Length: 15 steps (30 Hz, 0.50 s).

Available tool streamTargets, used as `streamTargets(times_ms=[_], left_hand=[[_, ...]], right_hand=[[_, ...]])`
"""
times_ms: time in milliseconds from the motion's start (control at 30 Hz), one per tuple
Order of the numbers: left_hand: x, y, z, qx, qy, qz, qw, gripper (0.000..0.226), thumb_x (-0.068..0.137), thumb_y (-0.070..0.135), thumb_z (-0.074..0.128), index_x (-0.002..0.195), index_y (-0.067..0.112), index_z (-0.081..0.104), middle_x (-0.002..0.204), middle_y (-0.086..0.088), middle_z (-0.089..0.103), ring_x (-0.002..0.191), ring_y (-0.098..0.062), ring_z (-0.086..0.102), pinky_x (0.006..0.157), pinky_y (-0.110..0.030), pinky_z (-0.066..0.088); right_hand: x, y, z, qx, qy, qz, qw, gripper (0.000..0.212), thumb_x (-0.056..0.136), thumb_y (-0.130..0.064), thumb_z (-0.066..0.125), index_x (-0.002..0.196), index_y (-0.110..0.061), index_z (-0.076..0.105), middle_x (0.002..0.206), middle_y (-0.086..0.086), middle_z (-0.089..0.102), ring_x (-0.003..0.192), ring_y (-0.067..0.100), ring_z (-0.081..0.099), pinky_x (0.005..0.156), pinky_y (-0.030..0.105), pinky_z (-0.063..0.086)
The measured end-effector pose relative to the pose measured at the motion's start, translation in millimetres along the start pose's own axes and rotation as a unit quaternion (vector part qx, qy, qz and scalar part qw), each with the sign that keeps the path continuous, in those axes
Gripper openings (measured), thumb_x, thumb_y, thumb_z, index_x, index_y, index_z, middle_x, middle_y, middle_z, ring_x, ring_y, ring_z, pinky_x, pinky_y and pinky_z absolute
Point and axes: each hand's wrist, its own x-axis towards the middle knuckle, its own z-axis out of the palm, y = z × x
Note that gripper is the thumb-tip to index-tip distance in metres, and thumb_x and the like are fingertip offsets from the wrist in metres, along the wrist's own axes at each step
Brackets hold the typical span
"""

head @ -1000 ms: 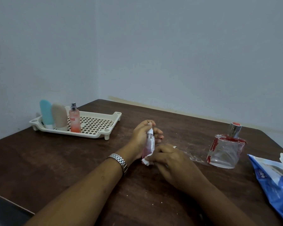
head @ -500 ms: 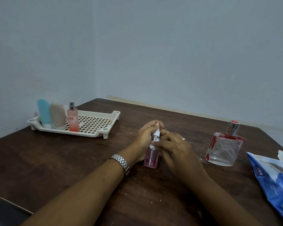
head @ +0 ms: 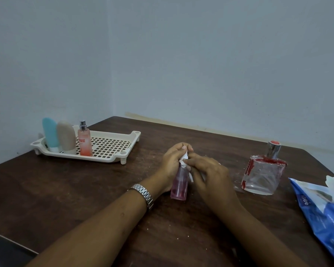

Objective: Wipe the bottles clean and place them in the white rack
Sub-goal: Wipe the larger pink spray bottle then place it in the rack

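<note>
A single head-worn camera is looking forward and down from the near side of the dark wooden table (head: 56, 189), facing the far corner where the walls (head: 220, 64) are meeting. It is sitting close: both forearms (head: 104, 228) are filling the near foreground, the white rack (head: 104, 158) is lying far left, and a blue packet (head: 326, 218) is being cropped at the right.

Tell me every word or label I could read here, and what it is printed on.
"AGE": red letters ending a word on the orange-pink spray bottle in the white slotted plastic rack; the letters before are unclear.
"nee": white letters, cut off, on the blue plastic packet; its smaller print is too blurred.
Nothing else is readable.
</note>
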Motion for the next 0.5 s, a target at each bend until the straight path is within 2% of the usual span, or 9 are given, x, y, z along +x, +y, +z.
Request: streamTargets(times_ms=[100, 233, 300, 400, 500], left_hand=[[-1, 1, -1, -0.003, 0.004, 0.003, 1.000, 0.026, 0.102, 0.017, 0.034, 0.084, 0.009, 0.050, 0.064, -0.004, 0.059, 0.050, -0.012, 0.056, 0.046, -0.022, 0.046], [0, 1, -1, -0.002, -0.001, 0.015, 1.000, 0.025, 0.101, 0.024, 0.041, 0.082, 0.010, 0.048, 0.067, -0.006, 0.057, 0.051, -0.011, 0.055, 0.046, -0.021, 0.046], [1, 0, -3, -0.005, -0.002, 0.018, 1.000, 0.025, 0.100, 0.024, 0.042, 0.081, 0.010, 0.048, 0.065, -0.005, 0.061, 0.052, -0.011, 0.057, 0.047, -0.021, 0.048], [7, 0, -11, 0.005, 0.017, 0.028, 0.999, 0.027, 0.102, 0.025, 0.038, 0.081, 0.010, 0.048, 0.069, -0.009, 0.068, 0.061, -0.017, 0.061, 0.057, -0.026, 0.051], [14, 1, -21, 0.024, 0.057, 0.046, 0.997, 0.032, 0.102, 0.027, 0.034, 0.079, 0.009, 0.048, 0.066, -0.012, 0.068, 0.059, -0.019, 0.060, 0.056, -0.025, 0.046]], right_hand=[[-1, 0, 1, 0.031, -0.015, 0.022, 0.999, 0.024, 0.083, -0.004, 0.067, 0.104, -0.015, 0.072, 0.100, -0.002, 0.071, 0.091, 0.001, 0.059, 0.081, 0.009, 0.041], [-1, 1, 0, 0.042, -0.025, 0.022, 0.999, 0.022, 0.083, -0.007, 0.068, 0.102, -0.016, 0.072, 0.096, -0.002, 0.072, 0.085, -0.002, 0.059, 0.073, 0.000, 0.042], [-2, 1, 0, 0.045, -0.029, 0.012, 0.999, 0.021, 0.082, -0.006, 0.070, 0.100, -0.016, 0.073, 0.094, -0.001, 0.072, 0.084, 0.000, 0.062, 0.072, 0.002, 0.044], [-5, 0, 0, 0.053, -0.071, 0.002, 0.996, 0.020, 0.082, -0.008, 0.069, 0.099, -0.018, 0.073, 0.091, -0.005, 0.072, 0.082, 0.002, 0.064, 0.072, 0.012, 0.050], [-7, -5, 0, 0.060, -0.144, -0.015, 0.988, 0.019, 0.084, -0.013, 0.067, 0.101, -0.022, 0.073, 0.091, -0.012, 0.070, 0.084, -0.004, 0.059, 0.072, 0.006, 0.044]])
